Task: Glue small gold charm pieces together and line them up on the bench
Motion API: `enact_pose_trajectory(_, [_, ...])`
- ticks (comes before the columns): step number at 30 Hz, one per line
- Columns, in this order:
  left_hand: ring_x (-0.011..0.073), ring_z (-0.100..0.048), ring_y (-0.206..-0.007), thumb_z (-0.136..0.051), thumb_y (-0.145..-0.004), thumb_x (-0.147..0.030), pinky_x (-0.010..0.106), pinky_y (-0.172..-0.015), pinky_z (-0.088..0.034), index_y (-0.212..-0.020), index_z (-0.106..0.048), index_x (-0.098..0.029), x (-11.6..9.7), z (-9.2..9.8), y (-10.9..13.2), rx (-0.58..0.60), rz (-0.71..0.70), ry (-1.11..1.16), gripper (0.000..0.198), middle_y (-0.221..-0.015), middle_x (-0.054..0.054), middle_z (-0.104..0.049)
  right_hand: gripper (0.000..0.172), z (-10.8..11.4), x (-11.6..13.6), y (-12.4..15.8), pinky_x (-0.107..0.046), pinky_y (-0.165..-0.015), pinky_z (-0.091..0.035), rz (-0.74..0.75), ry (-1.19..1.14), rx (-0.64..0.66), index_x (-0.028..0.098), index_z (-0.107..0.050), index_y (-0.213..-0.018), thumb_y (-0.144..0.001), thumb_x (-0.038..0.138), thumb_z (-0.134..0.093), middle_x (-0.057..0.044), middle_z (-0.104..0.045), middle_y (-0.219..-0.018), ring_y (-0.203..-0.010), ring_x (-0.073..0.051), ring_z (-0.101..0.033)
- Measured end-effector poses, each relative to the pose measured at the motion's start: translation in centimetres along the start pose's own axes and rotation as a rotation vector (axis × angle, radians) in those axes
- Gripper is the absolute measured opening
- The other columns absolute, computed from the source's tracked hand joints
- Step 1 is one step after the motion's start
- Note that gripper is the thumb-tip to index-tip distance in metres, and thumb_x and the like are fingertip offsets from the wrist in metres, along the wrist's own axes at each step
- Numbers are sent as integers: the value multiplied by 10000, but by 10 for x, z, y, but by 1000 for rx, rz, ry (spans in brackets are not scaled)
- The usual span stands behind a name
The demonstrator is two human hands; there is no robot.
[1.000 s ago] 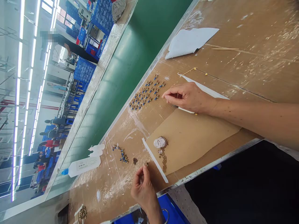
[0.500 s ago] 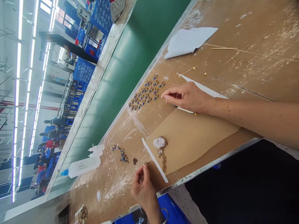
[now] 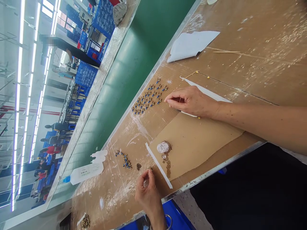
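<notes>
In the head view, a workshop with strip lights (image 3: 35,54) and blue crates (image 3: 86,72) lies past a green band (image 3: 139,54), which borders a stained brown table (image 3: 251,73). The right hand (image 3: 194,100) has thumb and forefinger drawn together at the tips (whether anything sits between them is too small to tell). Just left of those fingertips in the picture lie the spread blue-and-gold figures (image 3: 148,97), apart from the hand; most slant alike, lower left to upper right, and the right hand is clearly nearer. The left hand (image 3: 149,188) seems to pinch a tiny piece (image 3: 151,169), just beside a dark little pile (image 3: 138,166); a tighter cluster of figures (image 3: 126,162) lies farther out. Between the hands, brown paper (image 3: 192,137) bears a white lump (image 3: 163,147).
</notes>
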State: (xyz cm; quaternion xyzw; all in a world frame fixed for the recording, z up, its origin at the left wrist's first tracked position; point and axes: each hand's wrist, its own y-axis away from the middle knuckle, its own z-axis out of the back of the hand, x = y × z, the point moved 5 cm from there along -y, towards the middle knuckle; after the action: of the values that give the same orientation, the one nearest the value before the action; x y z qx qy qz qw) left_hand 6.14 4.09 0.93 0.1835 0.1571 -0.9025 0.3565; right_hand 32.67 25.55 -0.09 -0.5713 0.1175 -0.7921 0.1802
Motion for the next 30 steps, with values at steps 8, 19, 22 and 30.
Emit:
enact_pose_trajectory(8, [187, -665, -779, -680, -702, -467, 291, -738, -532, -804, -707, -210, -2, 15, 14, -174, -27, 191, 277, -814, 19, -717, 176, 4, 3, 0, -233, -580, -405, 71, -50, -36, 172, -667, -811, -833, 207, -496, -3, -639, -713, -603, -93, -522])
enact_pose_trajectory(19, [89, -615, -526, -695, -764, -322, 203, -568, -527, -687, -628, -225, -39, 32, 49, -320, -723, 711, 141, -591, -45, -668, 176, -6, 113, 82, -220, -668, -447, 620, -219, 356, 146, -627, -963, -920, 170, -459, -39, -626, -813, -757, -105, -553])
enact_pose_trajectory(22, [77, -590, -442, -659, -796, -286, 183, -539, -533, -678, -626, -218, -49, 30, 58, -297, -913, 652, 140, -526, -54, -650, 169, -6, 128, 104, -225, -646, -429, 629, -212, 384, 131, -626, -910, -912, 147, -458, -38, -619, -778, -717, -108, -530])
enact_pose_trajectory(30, [86, -591, -466, -642, -799, -264, 239, -663, -569, -730, -646, -219, -60, 29, 78, -339, -794, 707, 82, -544, -37, -646, 207, -4, 128, 114, -220, -639, -425, 594, -222, 416, 140, -624, -903, -937, 191, -427, -41, -624, -754, -696, -108, -537])
